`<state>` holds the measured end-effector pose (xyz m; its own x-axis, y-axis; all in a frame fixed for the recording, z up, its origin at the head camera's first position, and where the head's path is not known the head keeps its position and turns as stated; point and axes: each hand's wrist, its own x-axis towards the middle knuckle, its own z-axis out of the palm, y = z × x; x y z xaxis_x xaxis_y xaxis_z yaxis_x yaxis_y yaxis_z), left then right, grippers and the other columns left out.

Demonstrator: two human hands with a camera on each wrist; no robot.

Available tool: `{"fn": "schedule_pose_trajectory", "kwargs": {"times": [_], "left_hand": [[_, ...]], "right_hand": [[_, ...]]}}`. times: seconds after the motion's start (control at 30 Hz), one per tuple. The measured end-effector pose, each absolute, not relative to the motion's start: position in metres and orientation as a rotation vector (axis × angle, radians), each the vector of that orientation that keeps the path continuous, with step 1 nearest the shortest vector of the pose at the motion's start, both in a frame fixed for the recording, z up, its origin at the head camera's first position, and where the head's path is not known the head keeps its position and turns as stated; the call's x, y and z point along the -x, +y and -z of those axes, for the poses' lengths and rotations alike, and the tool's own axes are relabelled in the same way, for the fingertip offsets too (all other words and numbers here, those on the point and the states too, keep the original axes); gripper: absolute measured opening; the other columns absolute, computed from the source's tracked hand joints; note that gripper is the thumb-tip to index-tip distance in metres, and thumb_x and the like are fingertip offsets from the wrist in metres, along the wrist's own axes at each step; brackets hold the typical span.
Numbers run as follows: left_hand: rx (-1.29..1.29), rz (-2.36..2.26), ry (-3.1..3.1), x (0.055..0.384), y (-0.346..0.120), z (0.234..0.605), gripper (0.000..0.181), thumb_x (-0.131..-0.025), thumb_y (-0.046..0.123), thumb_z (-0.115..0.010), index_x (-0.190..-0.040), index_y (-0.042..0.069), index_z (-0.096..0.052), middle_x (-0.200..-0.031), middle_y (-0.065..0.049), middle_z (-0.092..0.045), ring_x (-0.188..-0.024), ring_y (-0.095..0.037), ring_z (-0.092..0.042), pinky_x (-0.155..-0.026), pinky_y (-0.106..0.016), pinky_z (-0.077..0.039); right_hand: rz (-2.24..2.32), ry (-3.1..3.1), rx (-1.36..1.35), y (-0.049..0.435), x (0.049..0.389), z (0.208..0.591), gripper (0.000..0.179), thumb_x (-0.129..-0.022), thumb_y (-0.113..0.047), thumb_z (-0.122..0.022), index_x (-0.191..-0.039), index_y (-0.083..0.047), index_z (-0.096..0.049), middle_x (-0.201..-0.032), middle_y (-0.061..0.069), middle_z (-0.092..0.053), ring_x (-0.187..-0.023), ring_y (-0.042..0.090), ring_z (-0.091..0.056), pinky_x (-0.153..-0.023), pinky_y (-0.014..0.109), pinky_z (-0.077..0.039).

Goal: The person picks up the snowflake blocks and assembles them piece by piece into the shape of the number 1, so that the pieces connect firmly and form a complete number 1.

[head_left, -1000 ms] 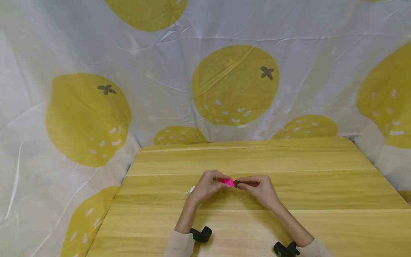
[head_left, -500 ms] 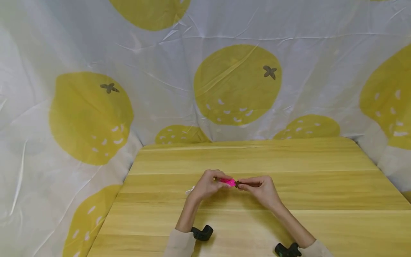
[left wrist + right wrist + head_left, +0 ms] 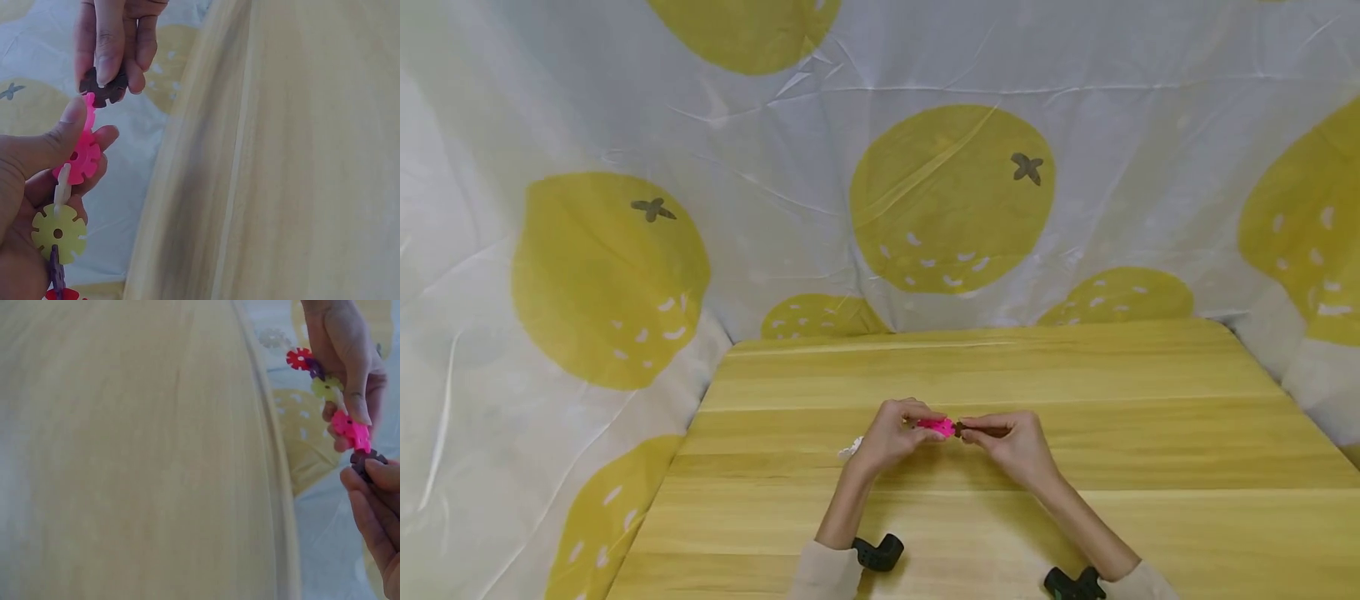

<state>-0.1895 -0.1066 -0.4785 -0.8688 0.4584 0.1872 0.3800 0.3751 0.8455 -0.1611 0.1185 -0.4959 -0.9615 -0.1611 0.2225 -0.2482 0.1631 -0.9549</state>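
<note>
A chain of notched plastic snowflake discs hangs between the two hands above the table. My left hand (image 3: 891, 435) pinches a pink disc (image 3: 89, 161) between thumb and fingers. A second pink disc (image 3: 90, 114), seen nearly edge-on, joins it towards the right hand. My right hand (image 3: 1017, 443) pinches a dark brown disc (image 3: 103, 95), which touches that second pink disc; how deep their slots mesh I cannot tell. Past the left fingers run a whitish disc (image 3: 62, 190), a yellow disc (image 3: 72, 236), a purple disc (image 3: 57, 270), a red disc (image 3: 293, 359) and a pale disc (image 3: 273, 339).
The wood-grain table (image 3: 1075, 375) lies beneath the hands. A white curtain (image 3: 1097, 167) printed with yellow lemons stands behind and at the sides. Dark wrist cameras (image 3: 880, 552) project from both forearms.
Both hands keep their holds and have shifted very slightly to the right. The brown disc now looks narrower, turned more edge-on to the head view.
</note>
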Motion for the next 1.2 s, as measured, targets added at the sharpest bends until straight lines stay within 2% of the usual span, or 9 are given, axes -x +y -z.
{"fn": "schedule_pose_trajectory", "kwargs": {"times": [0.2,0.43,0.67,0.83,1.03,1.2], "left_hand": [[-0.771,-1.550,2.507,0.188,-0.108,0.480,0.020,-0.090,0.008,-0.079,-0.109,0.003,-0.081,-0.101,-0.009,-0.078,-0.094,-0.016,-0.066,-0.079,-0.022,-0.054],[-0.790,-1.520,2.471,0.186,-0.107,0.476,0.018,-0.089,0.003,-0.079,-0.107,0.003,-0.082,-0.101,-0.011,-0.078,-0.093,-0.014,-0.066,-0.078,-0.022,-0.053],[-0.807,-1.466,2.534,0.185,-0.105,0.471,0.021,-0.090,0.012,-0.080,-0.111,0.007,-0.081,-0.102,-0.006,-0.078,-0.096,-0.016,-0.069,-0.081,-0.022,-0.055],[-0.805,-1.455,2.561,0.184,-0.108,0.464,0.022,-0.090,0.017,-0.081,-0.111,0.011,-0.082,-0.100,-0.003,-0.079,-0.089,-0.011,-0.065,-0.078,-0.023,-0.052],[-0.826,-1.447,2.556,0.181,-0.109,0.464,0.023,-0.091,0.019,-0.080,-0.112,0.011,-0.082,-0.100,-0.003,-0.079,-0.086,-0.007,-0.062,-0.076,-0.023,-0.049],[-0.826,-1.407,2.547,0.182,-0.114,0.461,0.027,-0.096,0.020,-0.075,-0.122,0.014,-0.078,-0.111,0.000,-0.078,-0.090,-0.007,-0.062,-0.079,-0.023,-0.050]], "right_hand": [[-1.942,-2.353,-0.471,0.120,0.160,0.495,0.017,-0.087,0.000,-0.080,-0.104,-0.001,-0.082,-0.097,0.020,-0.079,-0.084,0.020,-0.080,-0.074,0.043,-0.063],[-1.971,-2.385,-0.559,0.126,0.159,0.497,0.018,-0.088,-0.003,-0.080,-0.106,-0.001,-0.081,-0.096,0.019,-0.080,-0.083,0.028,-0.079,-0.073,0.043,-0.063],[-1.913,-2.392,-0.489,0.128,0.161,0.497,0.019,-0.089,-0.013,-0.082,-0.107,-0.008,-0.082,-0.099,0.013,-0.081,-0.082,0.021,-0.079,-0.072,0.036,-0.064],[-1.880,-2.338,-0.548,0.130,0.162,0.496,0.021,-0.091,-0.013,-0.080,-0.112,-0.009,-0.081,-0.103,0.012,-0.081,-0.082,0.017,-0.079,-0.075,0.028,-0.062],[-1.968,-2.281,-0.624,0.131,0.161,0.494,0.023,-0.094,-0.005,-0.074,-0.115,0.002,-0.078,-0.106,0.023,-0.078,-0.080,0.022,-0.079,-0.074,0.041,-0.064],[-2.062,-2.218,-0.659,0.133,0.166,0.494,0.025,-0.097,-0.003,-0.070,-0.119,0.007,-0.074,-0.111,0.027,-0.075,-0.081,0.023,-0.079,-0.077,0.043,-0.063]]}}
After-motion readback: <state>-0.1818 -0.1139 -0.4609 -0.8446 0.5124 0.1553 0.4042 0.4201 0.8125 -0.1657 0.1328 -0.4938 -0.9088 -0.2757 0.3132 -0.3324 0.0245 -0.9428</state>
